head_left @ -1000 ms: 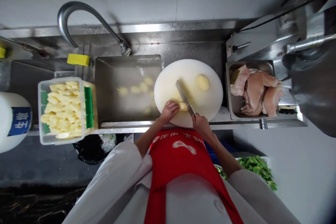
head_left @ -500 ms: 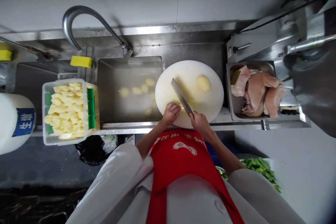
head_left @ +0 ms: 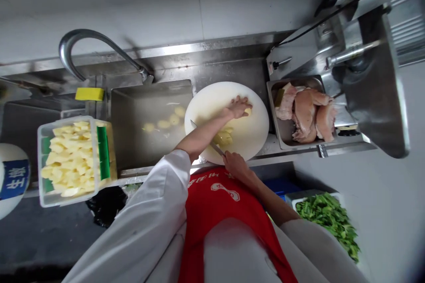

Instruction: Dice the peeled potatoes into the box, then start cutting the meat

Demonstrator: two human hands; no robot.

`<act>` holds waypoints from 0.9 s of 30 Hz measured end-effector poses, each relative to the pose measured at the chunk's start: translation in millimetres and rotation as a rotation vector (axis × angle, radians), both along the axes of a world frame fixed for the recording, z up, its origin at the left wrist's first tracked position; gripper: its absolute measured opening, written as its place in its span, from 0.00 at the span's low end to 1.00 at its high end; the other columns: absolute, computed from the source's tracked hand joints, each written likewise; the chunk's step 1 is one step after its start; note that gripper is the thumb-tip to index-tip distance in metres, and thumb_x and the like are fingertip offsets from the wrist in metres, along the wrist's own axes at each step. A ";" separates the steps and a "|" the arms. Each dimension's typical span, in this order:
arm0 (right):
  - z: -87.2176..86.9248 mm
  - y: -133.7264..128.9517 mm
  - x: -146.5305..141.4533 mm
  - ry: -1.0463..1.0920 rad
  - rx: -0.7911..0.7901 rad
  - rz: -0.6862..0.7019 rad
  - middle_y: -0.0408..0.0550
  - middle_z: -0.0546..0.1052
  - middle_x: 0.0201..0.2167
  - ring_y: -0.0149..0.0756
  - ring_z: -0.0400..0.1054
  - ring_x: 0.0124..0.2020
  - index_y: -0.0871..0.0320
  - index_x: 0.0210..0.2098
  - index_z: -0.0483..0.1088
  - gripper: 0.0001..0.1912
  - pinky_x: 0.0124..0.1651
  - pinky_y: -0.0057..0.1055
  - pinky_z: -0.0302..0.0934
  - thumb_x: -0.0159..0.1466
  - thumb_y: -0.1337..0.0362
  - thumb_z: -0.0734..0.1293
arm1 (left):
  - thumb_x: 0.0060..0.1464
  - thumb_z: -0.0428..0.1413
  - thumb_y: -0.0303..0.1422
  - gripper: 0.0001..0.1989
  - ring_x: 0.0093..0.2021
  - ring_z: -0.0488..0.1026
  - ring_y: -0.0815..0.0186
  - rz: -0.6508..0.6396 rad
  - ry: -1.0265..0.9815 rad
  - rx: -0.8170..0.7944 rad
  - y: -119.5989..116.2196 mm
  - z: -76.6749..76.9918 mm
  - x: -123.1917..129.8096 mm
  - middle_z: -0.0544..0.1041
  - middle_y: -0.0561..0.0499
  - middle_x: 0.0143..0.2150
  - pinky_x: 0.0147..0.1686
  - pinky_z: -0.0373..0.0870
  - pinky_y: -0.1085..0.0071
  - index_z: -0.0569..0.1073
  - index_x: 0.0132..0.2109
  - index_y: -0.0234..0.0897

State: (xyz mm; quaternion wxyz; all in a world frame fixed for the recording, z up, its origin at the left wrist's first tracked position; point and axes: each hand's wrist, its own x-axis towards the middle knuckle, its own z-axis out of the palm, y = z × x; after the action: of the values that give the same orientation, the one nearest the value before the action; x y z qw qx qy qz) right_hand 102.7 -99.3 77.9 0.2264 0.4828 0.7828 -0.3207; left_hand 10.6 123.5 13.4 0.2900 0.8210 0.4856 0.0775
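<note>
On the round white cutting board, my left hand reaches across to the right side, its fingers around a whole peeled potato that is mostly hidden under them. My right hand grips the handle of a knife at the board's near edge. The blade slants up to the left and passes beneath my left forearm, which covers its middle. Cut potato pieces lie on the board between the blade and my left hand.
Several peeled potatoes lie in the sink to the left, below a curved faucet. Beyond stands a clear tub of potato chunks. Right of the board, a metal tray holds raw meat; leafy greens sit lower right.
My left hand has moved from beside the blade to the whole potato at the right. The knife has shifted left and towards me, still in my right hand. The whole view has shifted.
</note>
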 end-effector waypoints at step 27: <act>18.2 19.4 44.2 -0.069 0.105 -0.042 0.57 0.79 0.36 0.43 0.75 0.39 0.62 0.47 0.68 0.19 0.38 0.31 0.54 0.76 0.59 0.50 | 0.66 0.52 0.38 0.12 0.54 0.64 0.53 0.403 -0.128 0.316 -190.2 -17.7 -121.2 0.71 0.41 0.51 0.54 0.69 0.51 0.76 0.49 0.39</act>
State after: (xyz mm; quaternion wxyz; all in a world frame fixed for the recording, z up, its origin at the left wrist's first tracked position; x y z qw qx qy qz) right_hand 146.9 -79.9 96.1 0.2211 0.5211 0.7799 -0.2671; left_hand -110.6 -66.7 -4.2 0.1672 0.7363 0.6018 0.2604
